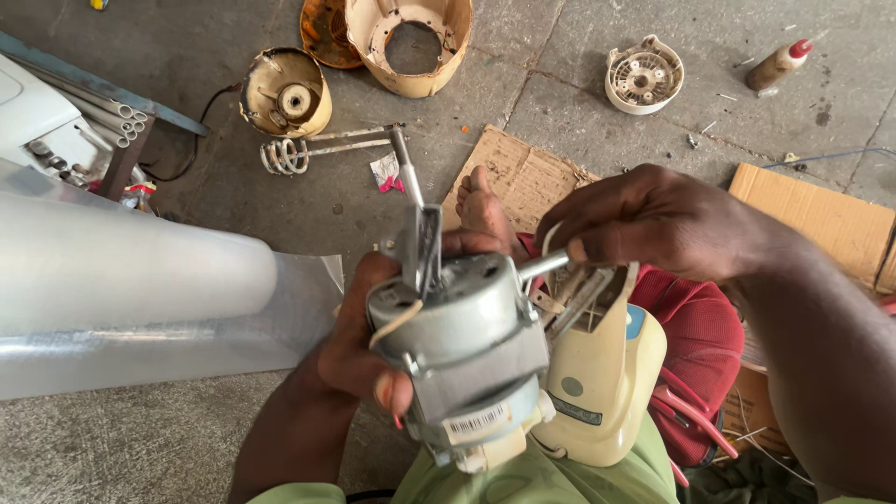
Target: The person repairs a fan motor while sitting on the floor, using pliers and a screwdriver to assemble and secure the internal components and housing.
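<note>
Close to us, our left hand (359, 350) wraps tight around the grey motor (462, 350). Our right hand (653, 219) pinches its metal rod (543, 266) above the cream fan body (602, 378).

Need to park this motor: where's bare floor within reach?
Bare floor lies between the heating coil, plastic roll and cardboard. More lies between the round grille and the right hand. The lap is crowded: motor, cream housing, left hand.
</note>
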